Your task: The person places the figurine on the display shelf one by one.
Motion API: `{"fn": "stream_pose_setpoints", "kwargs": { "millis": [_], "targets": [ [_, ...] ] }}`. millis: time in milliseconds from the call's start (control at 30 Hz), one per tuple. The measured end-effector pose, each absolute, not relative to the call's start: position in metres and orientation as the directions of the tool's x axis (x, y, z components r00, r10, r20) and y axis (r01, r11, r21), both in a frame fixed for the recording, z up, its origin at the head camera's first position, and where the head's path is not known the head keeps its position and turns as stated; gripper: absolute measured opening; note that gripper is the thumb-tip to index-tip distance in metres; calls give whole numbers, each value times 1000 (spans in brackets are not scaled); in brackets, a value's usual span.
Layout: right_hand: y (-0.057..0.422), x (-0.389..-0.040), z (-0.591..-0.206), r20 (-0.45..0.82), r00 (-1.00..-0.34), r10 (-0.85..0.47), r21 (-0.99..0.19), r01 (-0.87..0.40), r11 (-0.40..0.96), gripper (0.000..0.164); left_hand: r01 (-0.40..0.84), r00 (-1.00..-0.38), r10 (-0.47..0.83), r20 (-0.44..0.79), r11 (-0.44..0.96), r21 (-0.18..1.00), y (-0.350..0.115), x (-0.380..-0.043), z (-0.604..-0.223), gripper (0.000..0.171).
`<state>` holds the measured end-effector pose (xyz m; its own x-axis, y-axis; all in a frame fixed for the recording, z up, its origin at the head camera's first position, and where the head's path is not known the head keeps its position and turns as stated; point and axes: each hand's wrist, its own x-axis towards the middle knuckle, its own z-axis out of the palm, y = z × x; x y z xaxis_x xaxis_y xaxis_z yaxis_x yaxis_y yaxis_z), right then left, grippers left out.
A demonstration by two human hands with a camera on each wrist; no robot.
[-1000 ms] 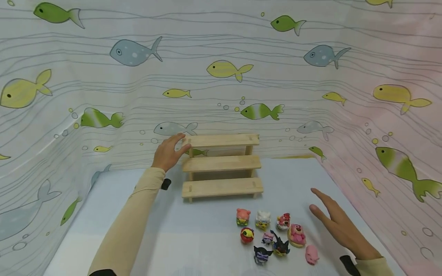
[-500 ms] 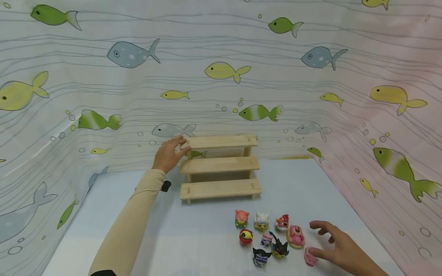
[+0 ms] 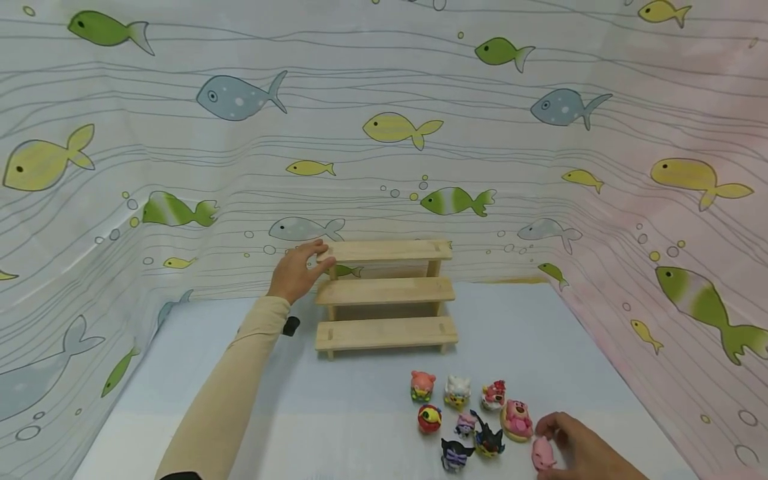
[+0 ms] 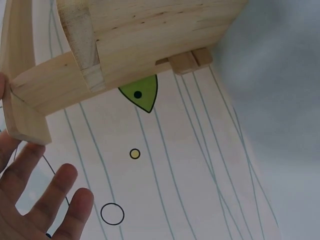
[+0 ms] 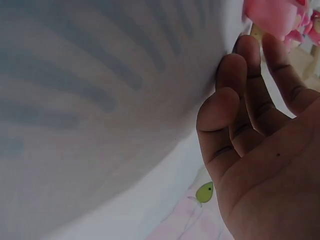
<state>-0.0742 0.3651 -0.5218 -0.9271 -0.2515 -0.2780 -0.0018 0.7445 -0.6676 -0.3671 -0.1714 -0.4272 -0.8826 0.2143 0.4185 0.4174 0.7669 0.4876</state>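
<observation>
A three-tier wooden display stand (image 3: 384, 291) stands at the back of the table. My left hand (image 3: 297, 272) holds the left end of its top board, thumb at the front edge; the left wrist view shows fingertips (image 4: 34, 151) against the board's end (image 4: 30, 122). At the front right, my right hand (image 3: 579, 448) curves around a small pink pig figurine (image 3: 543, 454). Its index finger arches beyond the pig with a gap, and the thumb is at the near side. In the right wrist view the fingers (image 5: 232, 70) reach down beside a smooth pink figurine (image 5: 272, 15).
Left of the pig lie several small figurines: a pink bear (image 3: 517, 420), a black winged one (image 3: 489, 440), a black-eared one (image 3: 456, 455), a red-and-yellow one (image 3: 429, 419) and a white-topped one (image 3: 458, 391). Fish-printed cloth (image 3: 384, 153) walls the back and sides.
My right hand has come down and left from beside the figurines to around the pink pig, its fingers bending. My left hand stays at the stand's top board.
</observation>
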Motion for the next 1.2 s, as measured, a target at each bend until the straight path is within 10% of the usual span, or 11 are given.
{"fn": "stream_pose_setpoints", "kwargs": {
  "millis": [667,1200],
  "targets": [
    [362,-81,-507,-316,-938,-145,-591,75,803,56,421,-875,200,441,763,490,-174,-367,-430,54],
    [369,-130,-465,87,-978,-187,-502,-205,840,56,426,-876,195,440,738,522,-175,-370,-436,56]
  ]
}}
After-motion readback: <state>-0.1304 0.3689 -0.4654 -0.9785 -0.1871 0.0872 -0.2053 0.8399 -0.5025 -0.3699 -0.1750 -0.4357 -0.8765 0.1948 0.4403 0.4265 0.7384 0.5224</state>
